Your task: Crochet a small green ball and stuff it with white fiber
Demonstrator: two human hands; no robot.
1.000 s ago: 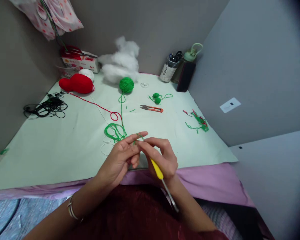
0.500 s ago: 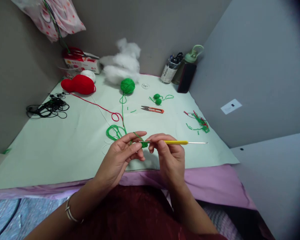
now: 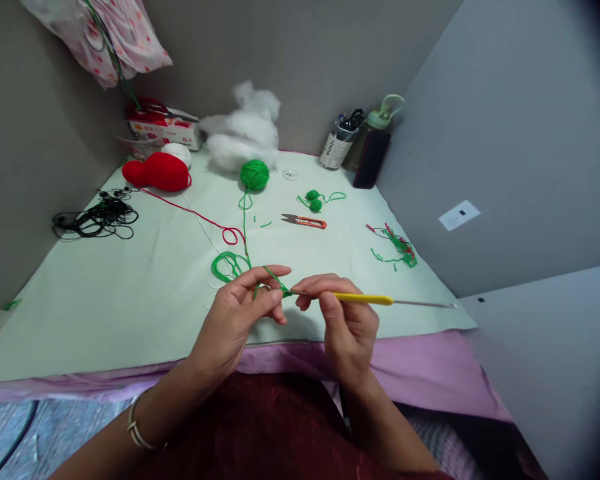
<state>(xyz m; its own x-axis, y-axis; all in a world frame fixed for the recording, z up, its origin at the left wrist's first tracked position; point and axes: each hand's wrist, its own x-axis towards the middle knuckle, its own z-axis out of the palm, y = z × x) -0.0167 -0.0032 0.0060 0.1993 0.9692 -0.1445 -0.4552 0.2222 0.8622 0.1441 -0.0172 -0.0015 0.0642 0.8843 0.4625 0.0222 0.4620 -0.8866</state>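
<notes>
A small green crochet piece (image 3: 288, 293) is pinched between the thumb and fingers of my left hand (image 3: 240, 303), which hides most of it. Green yarn runs over my left index finger. My right hand (image 3: 349, 320) grips a crochet hook (image 3: 365, 298) by its yellow handle, one metal end pointing right. The hook's working tip meets the green piece at my left fingertips. Behind my left hand lies a loose coil of green yarn (image 3: 225, 267), and its strand leads up to a green yarn ball (image 3: 255, 175).
Orange thread snips (image 3: 304, 221) lie mid-table, below two small green pieces (image 3: 314, 201). Yarn scraps (image 3: 400, 250) are at right, a black cord tangle (image 3: 97, 217) at left. Red yarn (image 3: 157, 172), white stuffing (image 3: 245, 130), a pen cup (image 3: 336, 148) and a phone (image 3: 371, 160) stand behind.
My right hand has moved right and slightly down with the crochet hook, drawing it back from my left fingers. The hook now tilts down to the right. My left hand has barely moved.
</notes>
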